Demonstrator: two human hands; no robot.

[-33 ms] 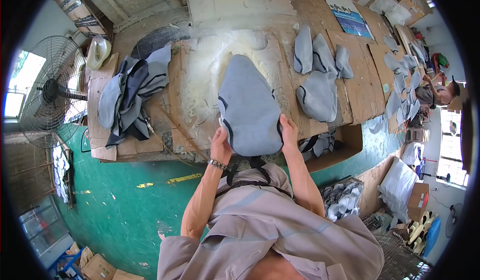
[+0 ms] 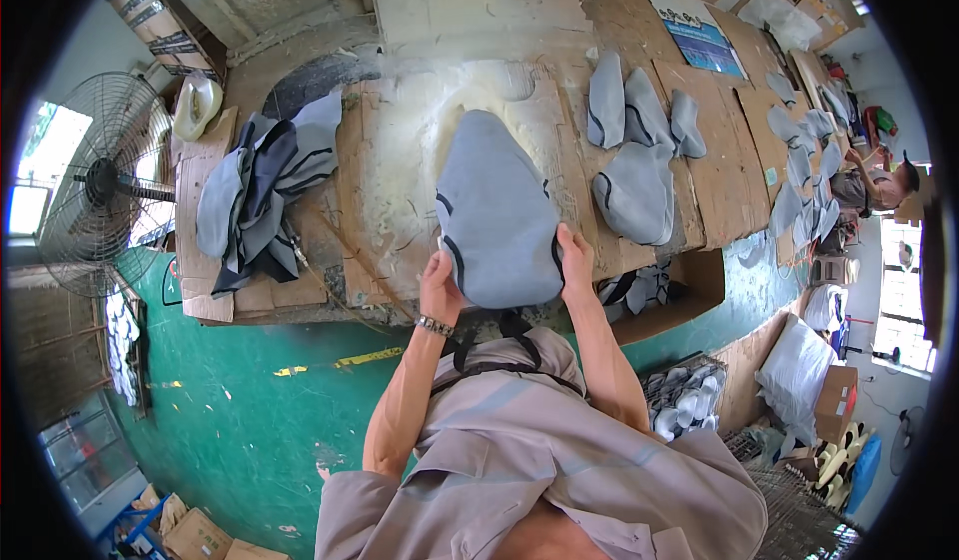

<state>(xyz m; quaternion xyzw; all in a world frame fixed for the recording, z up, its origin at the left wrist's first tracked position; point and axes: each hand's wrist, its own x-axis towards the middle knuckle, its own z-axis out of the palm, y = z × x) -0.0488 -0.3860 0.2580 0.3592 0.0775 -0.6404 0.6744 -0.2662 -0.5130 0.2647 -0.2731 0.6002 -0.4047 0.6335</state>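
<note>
A large grey teardrop-shaped fabric cover (image 2: 499, 210) with black curved side trim lies before me, its narrow end pointing away over the powdery tabletop. At its near left edge, my left hand (image 2: 441, 285) is closed on the cover, with a dark bracelet round that wrist. My right hand (image 2: 574, 263) grips the opposite edge, thumb on top and the other fingers mostly hidden. The broad end of the cover reaches the table's front edge. Pale yellowish residue (image 2: 481, 97) rings the narrow tip. What lies underneath the cover is hidden.
Left on the cardboard-covered table (image 2: 699, 180) is a heap of grey and black fabric pieces (image 2: 265, 190). Several grey covers (image 2: 639, 195) lie at right, above an open cardboard box (image 2: 699, 285). A caged fan (image 2: 103, 180) stands far left. Another person (image 2: 884, 185) is at far right.
The cover's near end and both my hands have shifted very slightly away from me. My grip is the same.
</note>
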